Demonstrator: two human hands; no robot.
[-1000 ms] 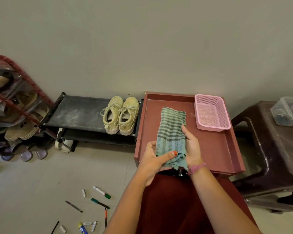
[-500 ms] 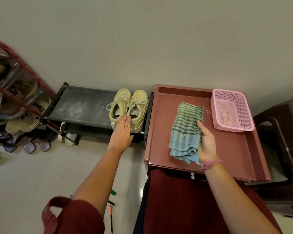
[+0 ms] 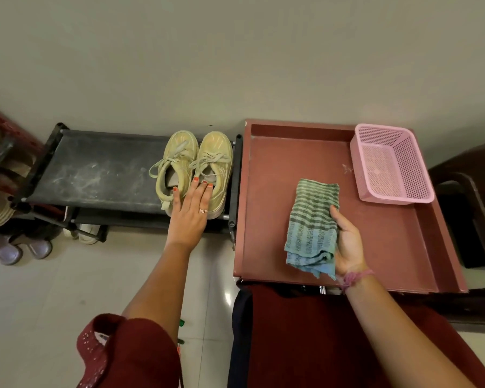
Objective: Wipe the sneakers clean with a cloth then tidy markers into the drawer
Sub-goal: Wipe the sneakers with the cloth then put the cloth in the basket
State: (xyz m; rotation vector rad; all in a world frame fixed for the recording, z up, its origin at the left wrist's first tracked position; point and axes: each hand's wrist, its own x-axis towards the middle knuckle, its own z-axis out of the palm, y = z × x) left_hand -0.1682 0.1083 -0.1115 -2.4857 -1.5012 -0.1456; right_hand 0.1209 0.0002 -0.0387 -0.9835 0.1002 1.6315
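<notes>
Left hand (image 3: 189, 217): fingers straight, resting on heels of sneakers (image 3: 195, 170) on black shoe rack (image 3: 95, 175). Right hand (image 3: 347, 242): grasping folded cloth (image 3: 311, 228) over red tabletop (image 3: 275, 191). Pink basket (image 3: 389, 163) at far right corner, apart from cloth.
</notes>
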